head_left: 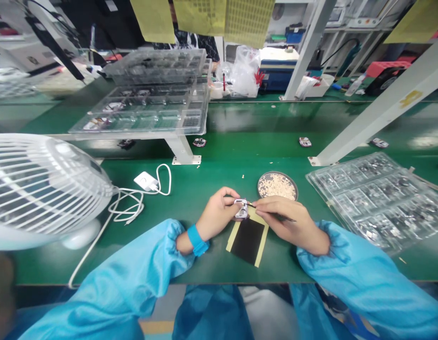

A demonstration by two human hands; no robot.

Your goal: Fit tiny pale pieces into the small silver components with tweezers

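Note:
Between thumb and fingers, my left hand (219, 213) grips a small rounded white-rimmed device part (241, 208); a blue band circles that wrist. My right hand (291, 219) is closed on dark thin tweezers (281, 216), whose tip touches or nearly touches the part's edge. Whether the tip pinches a tiny piece cannot be made out. Below the hands lies a black pad (248, 240) edged with yellow tape. Just beyond my right hand sits a round dish (277, 185) of small beige and dark pieces.
A clear compartment tray (378, 198) with parts lies at right. On the left stand a white fan (45, 189) and a charger with cable (146, 181). Stacked clear trays (144, 108) rest on a raised shelf. Slanting white posts (378, 89) rise at right. Similar parts (305, 141) lie farther back.

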